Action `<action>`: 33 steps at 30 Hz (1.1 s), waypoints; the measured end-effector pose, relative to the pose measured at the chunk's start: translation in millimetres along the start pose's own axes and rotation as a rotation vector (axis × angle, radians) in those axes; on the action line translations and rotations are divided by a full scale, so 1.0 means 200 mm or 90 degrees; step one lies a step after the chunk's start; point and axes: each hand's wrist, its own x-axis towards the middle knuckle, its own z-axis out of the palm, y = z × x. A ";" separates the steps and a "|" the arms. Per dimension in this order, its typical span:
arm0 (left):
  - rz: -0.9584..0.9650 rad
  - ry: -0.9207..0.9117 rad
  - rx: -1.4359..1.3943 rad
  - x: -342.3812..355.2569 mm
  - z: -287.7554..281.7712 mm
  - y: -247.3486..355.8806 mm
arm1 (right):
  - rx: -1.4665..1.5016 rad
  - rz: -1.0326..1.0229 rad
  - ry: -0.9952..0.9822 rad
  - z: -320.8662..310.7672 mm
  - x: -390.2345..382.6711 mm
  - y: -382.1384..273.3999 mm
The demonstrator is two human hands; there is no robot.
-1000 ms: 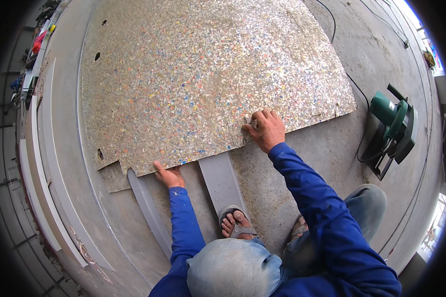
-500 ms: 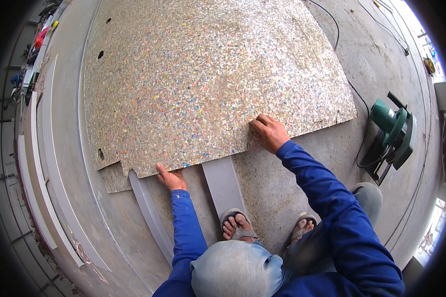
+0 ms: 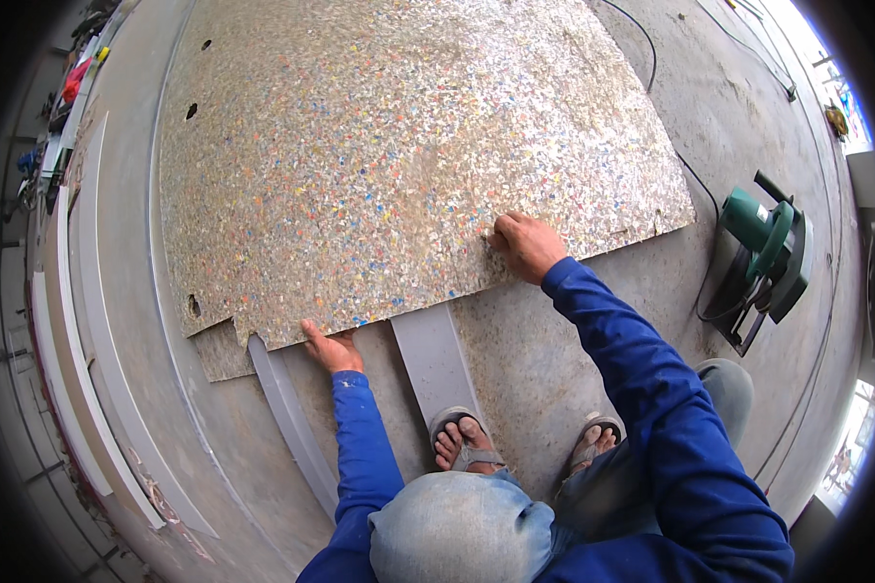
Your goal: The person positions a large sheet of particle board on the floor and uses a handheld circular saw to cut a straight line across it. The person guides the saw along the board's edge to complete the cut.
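Beneath the right hand [image 3: 530, 249], grip unclear, the speckled board [image 3: 408, 146], near edge clamped in the left hand [image 3: 334, 351].

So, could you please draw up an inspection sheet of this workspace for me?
Surface: grey floor, with fine debris scattered on it.
Job's things: speckled board, notched at its near-left corner, holes near its left edge; grey plank and narrower strip extend from under it.
Clutter: long pale lengths lie at left; green saw rests at right.
Hands: left hand grips the board's near edge, thumb on top; right hand is curled on its upper face, fingertips hidden.
Cables: dark cable runs beside the board's right edge.
Surroundings: red item at upper left, too small to identify.
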 end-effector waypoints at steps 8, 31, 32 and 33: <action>0.003 -0.033 -0.014 0.02 -0.02 -0.02 | 0.040 -0.019 0.019 0.01 0.00 0.04; -0.549 -0.298 0.598 -1.12 -0.10 0.71 | 0.342 0.689 -0.392 -0.92 -1.48 -0.28; -0.567 -0.324 0.630 -1.23 -0.10 0.80 | 0.297 0.649 -0.414 -1.01 -1.62 -0.38; -0.557 -0.396 0.639 -1.33 -0.19 0.86 | 0.305 0.634 -0.396 -1.04 -1.79 -0.47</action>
